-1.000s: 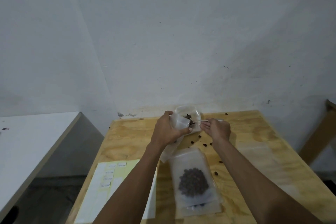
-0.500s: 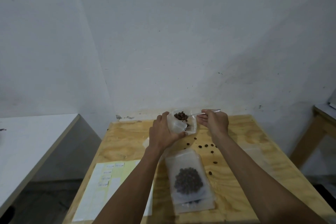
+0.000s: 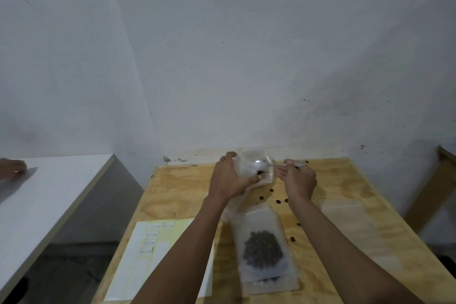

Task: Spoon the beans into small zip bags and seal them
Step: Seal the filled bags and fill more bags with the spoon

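My left hand (image 3: 228, 177) grips a small clear zip bag (image 3: 254, 168) just above centre frame, fingers curled round its left side and thumb hooked at the lower edge, holding the mouth open toward the right. My right hand (image 3: 298, 177) pinches the handle of a metal spoon (image 3: 265, 163); its bowl now sits inside the bag mouth and looks bare and shiny. Half a second ago that bowl was heaped with beans above the opening, so I read this as the load just tipped in. A dark clump shows low in the bag by my left thumb, probably those beans.

My take: this bag is only partly filled; it needs more scoops or the seal next.

Below the hands, lower centre, a filled flat bag (image 3: 262, 249) of beans lies on the wooden table (image 3: 177, 192), with at least one more bag under it. Loose spilled beans (image 3: 278, 201) dot the wood between my wrists and to the right.

Hard to read:
- Bean count in the held bag: plastic is cloudy, my palm covers part.
- The bean supply I scoop from: can't pick it out.
- Whether the lying bag's zip is closed: can't tell.
- A pale sheet right of frame (image 3: 345, 210), maybe empty bags, blurred.
- Notes on the yellow paper (image 3: 153, 242) lower left: illegible.
- Another person's hand (image 3: 12, 168) on the white table (image 3: 49, 195), cut off at the left edge.
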Demonstrator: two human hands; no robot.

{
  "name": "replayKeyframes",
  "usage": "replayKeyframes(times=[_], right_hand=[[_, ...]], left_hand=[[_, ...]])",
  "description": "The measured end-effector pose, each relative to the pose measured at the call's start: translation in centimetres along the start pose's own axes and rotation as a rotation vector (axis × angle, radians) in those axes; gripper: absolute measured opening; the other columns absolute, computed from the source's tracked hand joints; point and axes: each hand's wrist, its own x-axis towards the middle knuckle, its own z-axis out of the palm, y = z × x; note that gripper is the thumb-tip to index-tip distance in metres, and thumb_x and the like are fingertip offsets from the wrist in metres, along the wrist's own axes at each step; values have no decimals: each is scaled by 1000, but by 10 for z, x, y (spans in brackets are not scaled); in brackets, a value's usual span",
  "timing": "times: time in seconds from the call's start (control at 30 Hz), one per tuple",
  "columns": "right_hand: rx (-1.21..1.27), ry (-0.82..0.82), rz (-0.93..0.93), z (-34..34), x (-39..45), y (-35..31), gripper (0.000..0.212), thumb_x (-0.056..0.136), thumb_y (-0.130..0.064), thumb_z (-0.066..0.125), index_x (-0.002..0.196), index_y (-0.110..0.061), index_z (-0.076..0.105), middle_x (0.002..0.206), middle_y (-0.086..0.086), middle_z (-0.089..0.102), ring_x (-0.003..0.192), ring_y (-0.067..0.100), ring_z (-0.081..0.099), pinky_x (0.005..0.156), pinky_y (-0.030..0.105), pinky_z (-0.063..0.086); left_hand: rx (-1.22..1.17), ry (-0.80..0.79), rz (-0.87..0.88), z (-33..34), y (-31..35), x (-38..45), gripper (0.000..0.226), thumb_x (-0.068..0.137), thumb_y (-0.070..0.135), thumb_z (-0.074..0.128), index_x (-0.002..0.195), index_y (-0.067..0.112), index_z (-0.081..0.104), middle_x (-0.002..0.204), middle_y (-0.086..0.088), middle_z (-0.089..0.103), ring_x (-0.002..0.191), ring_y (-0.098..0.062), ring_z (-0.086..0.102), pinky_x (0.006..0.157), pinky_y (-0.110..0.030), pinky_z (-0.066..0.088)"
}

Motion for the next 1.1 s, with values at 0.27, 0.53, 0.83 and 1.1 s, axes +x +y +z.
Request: replayKeyframes(times=[0.27,0.53,0.83,1.1], right_hand=[[-147,-102,29,2,2,23,14,99,-7,61,98,-4,75,79,7,76,72,20,76,79,40,64],[16,-133,275,10,10,26,15,93,2,58,97,1,72,87,20,76,76,29,78,73,34,63],[122,-70,255,1,9,4,16,96,3,53,98,3,69,87,20,76,78,29,77,61,24,62],[169,-63,176,-9,7,-36,17,94,1,56,102,6,70,86,20,75,75,27,76,50,18,55]], left_hand=[[-89,-43,-43,7,2,5,105,58,68,84,140,17,44,125,-4,64,106,-24,65,83,-41,59],[-137,-56,-41,12,2,9,105,61,67,85,142,18,41,131,-6,60,113,-24,62,87,-43,59],[-75,-60,46,6,-6,-1,107,63,63,87,144,12,40,136,-4,55,120,-22,55,94,-34,49],[67,-60,73,1,-7,-14,115,52,87,60,139,13,45,129,-2,56,117,-23,54,91,-36,47]])
